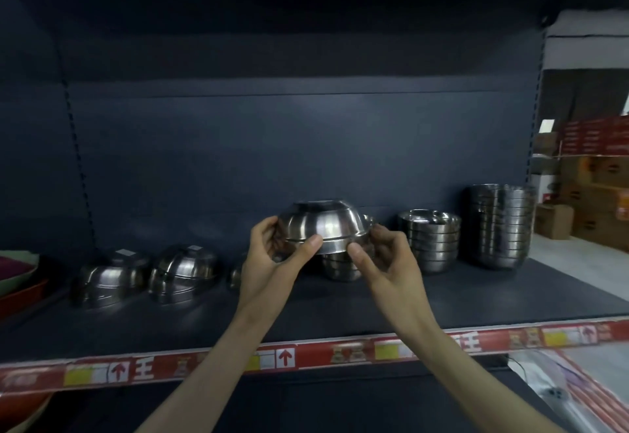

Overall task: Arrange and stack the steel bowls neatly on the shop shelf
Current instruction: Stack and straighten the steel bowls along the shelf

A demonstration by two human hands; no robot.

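Bowl (323, 225), steel, upside down, held at its rim by both hands: left hand (272, 252) at 9 o'clock, right hand (384, 255) at 3, each grip a narrow pinch. Short upright stack (340, 267) sits just below at 6 o'clock on the shelf (340, 313). Judgement: flip before nesting.

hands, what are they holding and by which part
The left hand and the right hand both hold one upside-down steel bowl by its rim, pinching it at opposite sides.
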